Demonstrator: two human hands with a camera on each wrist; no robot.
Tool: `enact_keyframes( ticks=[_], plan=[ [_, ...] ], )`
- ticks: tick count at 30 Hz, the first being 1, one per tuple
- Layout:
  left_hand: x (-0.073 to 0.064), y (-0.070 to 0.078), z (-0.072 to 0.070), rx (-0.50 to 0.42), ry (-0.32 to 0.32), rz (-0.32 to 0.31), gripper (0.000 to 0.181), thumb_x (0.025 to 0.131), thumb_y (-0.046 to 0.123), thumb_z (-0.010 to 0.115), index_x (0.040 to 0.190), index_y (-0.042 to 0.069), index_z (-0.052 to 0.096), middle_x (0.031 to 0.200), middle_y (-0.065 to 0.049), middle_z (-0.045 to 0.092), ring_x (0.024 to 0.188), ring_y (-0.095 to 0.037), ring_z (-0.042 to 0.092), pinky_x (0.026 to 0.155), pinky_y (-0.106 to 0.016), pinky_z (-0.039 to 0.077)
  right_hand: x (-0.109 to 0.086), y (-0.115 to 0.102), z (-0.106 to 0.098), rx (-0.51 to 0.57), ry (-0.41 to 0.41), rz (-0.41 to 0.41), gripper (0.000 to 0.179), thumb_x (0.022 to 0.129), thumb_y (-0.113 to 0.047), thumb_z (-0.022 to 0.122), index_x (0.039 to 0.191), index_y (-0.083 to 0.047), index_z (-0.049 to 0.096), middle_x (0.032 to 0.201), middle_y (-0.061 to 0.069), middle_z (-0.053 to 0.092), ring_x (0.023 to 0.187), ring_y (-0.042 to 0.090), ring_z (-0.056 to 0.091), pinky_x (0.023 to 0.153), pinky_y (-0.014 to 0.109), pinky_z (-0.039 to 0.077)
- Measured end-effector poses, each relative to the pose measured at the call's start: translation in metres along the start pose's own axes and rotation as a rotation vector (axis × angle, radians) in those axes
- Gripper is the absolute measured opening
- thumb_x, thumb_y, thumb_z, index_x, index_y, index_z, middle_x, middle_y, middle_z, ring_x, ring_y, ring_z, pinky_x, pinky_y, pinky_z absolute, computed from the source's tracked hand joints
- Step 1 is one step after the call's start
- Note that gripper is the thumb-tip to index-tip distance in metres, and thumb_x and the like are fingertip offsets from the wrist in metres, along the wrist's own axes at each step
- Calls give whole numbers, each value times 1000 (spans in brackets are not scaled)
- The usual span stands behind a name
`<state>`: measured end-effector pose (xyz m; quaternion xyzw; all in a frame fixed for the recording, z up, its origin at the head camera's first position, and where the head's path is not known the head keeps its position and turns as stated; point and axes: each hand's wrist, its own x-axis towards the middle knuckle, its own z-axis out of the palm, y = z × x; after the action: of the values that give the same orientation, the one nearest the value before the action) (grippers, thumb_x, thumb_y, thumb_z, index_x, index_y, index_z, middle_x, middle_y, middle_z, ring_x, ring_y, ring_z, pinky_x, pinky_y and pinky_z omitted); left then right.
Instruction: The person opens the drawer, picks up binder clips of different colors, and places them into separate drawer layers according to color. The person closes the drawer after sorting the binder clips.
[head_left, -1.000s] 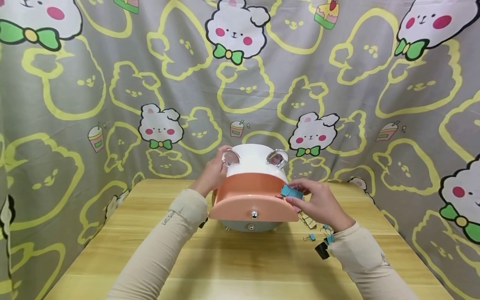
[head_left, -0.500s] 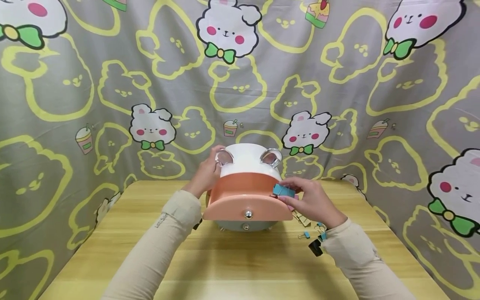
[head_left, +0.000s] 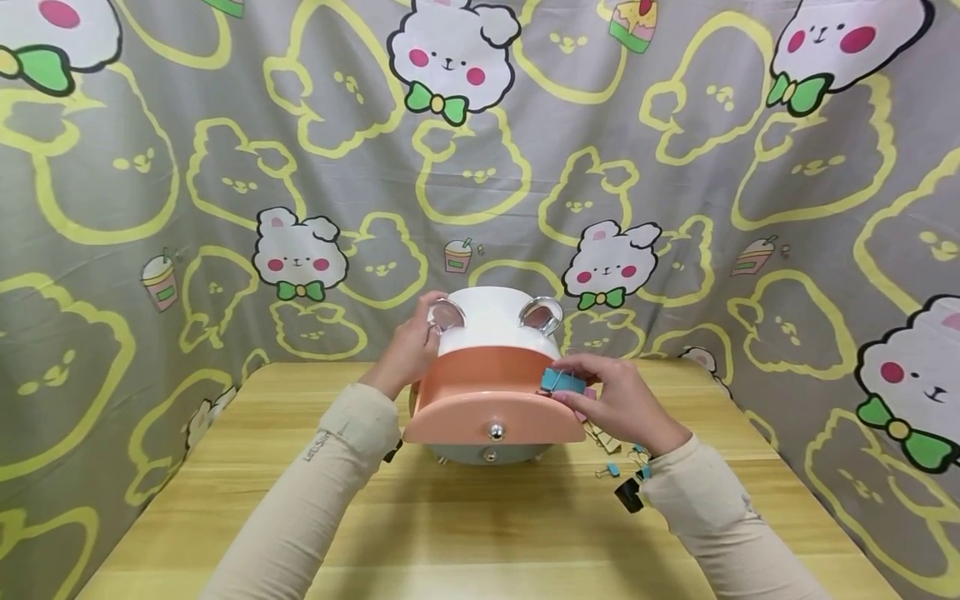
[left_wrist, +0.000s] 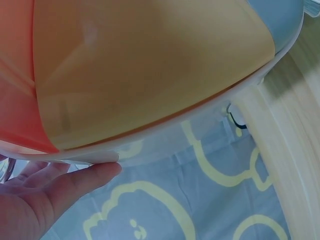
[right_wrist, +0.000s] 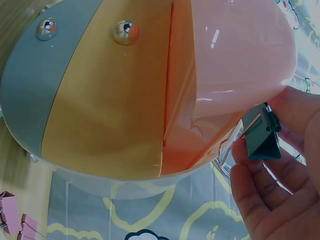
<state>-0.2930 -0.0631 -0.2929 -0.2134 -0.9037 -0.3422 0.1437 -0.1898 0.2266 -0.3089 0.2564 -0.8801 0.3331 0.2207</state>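
Observation:
A white storage box (head_left: pixel 491 310) with clear ears stands on the table, its peach top drawer (head_left: pixel 480 417) pulled out. My left hand (head_left: pixel 412 337) rests on the box's upper left side, at the ear. In the left wrist view, the left thumb (left_wrist: pixel 85 177) lies straight along the white shell. My right hand (head_left: pixel 618 398) pinches a blue binder clip (head_left: pixel 564 382) at the drawer's right end, level with its rim. The clip (right_wrist: pixel 263 135) looks dark teal in the right wrist view, its wire handle against the drawer's edge. The drawer's floor is hidden behind its front panel.
Small blue clips (head_left: pixel 613 470), a black binder clip (head_left: pixel 628 495) and yellowish clips (head_left: pixel 603 437) lie right of the box. Pink binder clips (right_wrist: pixel 9 212) are beside it. A patterned curtain (head_left: pixel 480 192) hangs behind the wooden table (head_left: pixel 480 533).
The scene has shifted slightly left in the head view. The right hand has brought the blue binder clip slightly farther in over the drawer's right end. The left hand stays on the box.

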Motion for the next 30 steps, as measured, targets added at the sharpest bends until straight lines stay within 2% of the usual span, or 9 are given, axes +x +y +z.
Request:
enact_keyframes(
  ticks=[6, 12, 24, 30],
  plan=[
    [-1, 3, 1, 3, -2, 5, 47, 99, 4, 41, 141, 21, 27, 105, -26, 59, 74, -35, 55, 75, -49, 48, -1, -2, 1, 29, -14, 11, 32, 82, -12, 79, 113, -8, 70, 98, 3, 70, 77, 14, 62, 57, 26, 52],
    [-1, 2, 1, 1, -4, 2, 47, 100, 5, 41, 141, 22, 27, 100, -25, 59, 76, -37, 56, 77, -51, 48, 0, -1, 2, 19, -9, -15, 31, 82, -13, 79, 112, -9, 71, 99, 2, 70, 78, 12, 62, 58, 26, 52],
    [0, 2, 0, 10, -2, 2, 46, 99, 5, 40, 140, 22, 27, 104, -25, 59, 80, -39, 56, 78, -53, 46, 4, 1, 4, 3, 0, -45, 30, 82, -13, 79, 111, -9, 71, 99, 2, 71, 80, 11, 63, 66, 28, 51],
    [-1, 4, 1, 2, -9, -4, 46, 100, 6, 39, 141, 22, 26, 97, -24, 58, 78, -37, 56, 76, -51, 47, 2, 3, 4, 19, -15, -26, 30, 82, -13, 79, 111, -9, 71, 97, 1, 71, 78, 11, 62, 64, 30, 52]
  ],
)
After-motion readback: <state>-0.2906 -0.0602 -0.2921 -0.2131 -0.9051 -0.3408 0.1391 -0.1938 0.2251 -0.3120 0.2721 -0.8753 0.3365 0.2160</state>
